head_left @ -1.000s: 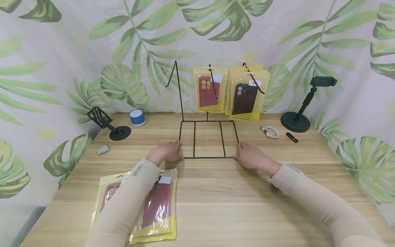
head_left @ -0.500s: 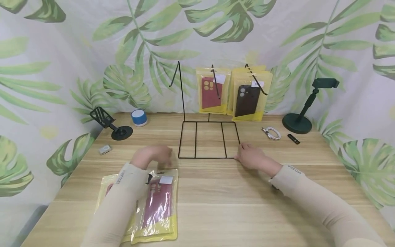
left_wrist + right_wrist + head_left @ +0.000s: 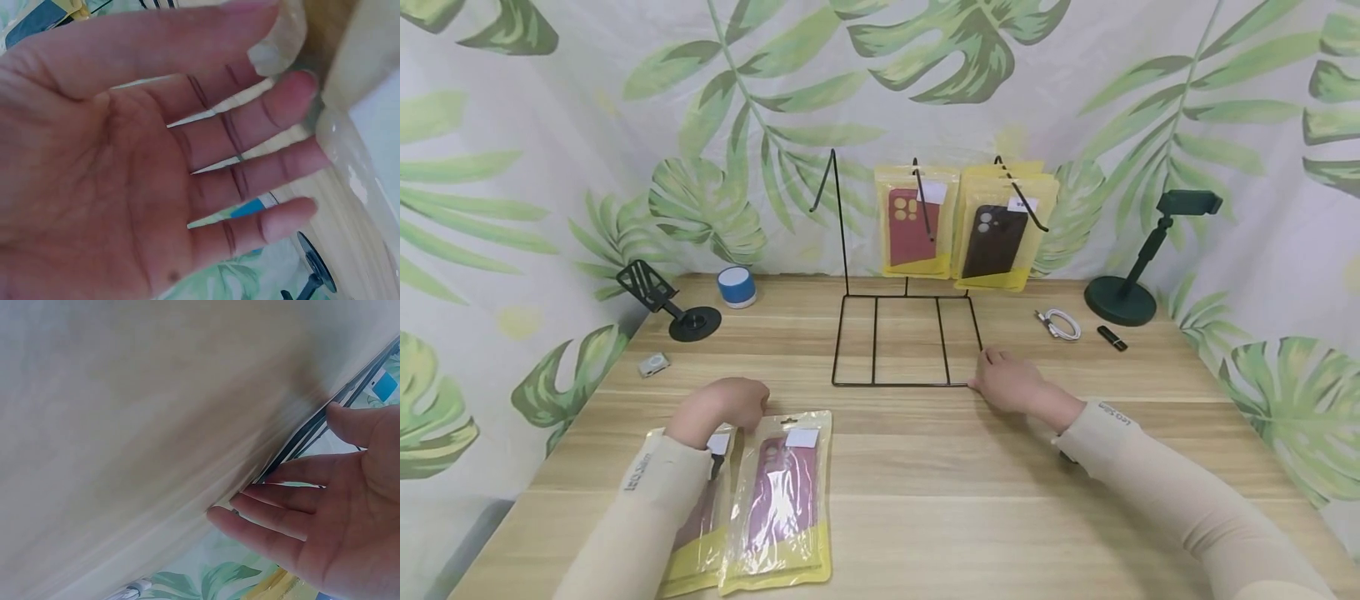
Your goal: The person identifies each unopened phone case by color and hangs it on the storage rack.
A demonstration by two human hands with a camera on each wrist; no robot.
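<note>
My right hand (image 3: 1007, 381) holds the front right corner of a black wire display rack (image 3: 891, 384). In the right wrist view its thumb and fingertips meet the dark wire. My left hand (image 3: 730, 404) is over the top end of a bagged phone case (image 3: 700, 533), the left of two lying on the table. The left wrist view shows its fingers extended, the tips right at a clear plastic edge (image 3: 337, 144). The sleeve covers part of that bag. Beside it lies another yellow-trimmed bag (image 3: 782, 500) with a dark pink phone case.
From the rack's hooks hang a red phone case (image 3: 912, 237) and several bags fronted by a black case (image 3: 996, 242); the left hook (image 3: 823, 183) is bare. Around stand a black phone stand (image 3: 694, 323), blue speaker (image 3: 737, 287), white cable (image 3: 1060, 323) and green stand (image 3: 1120, 297).
My left hand has let go of the rack's front left corner and moved left and toward me to the bags. My right hand has stayed at the rack's right corner.
</note>
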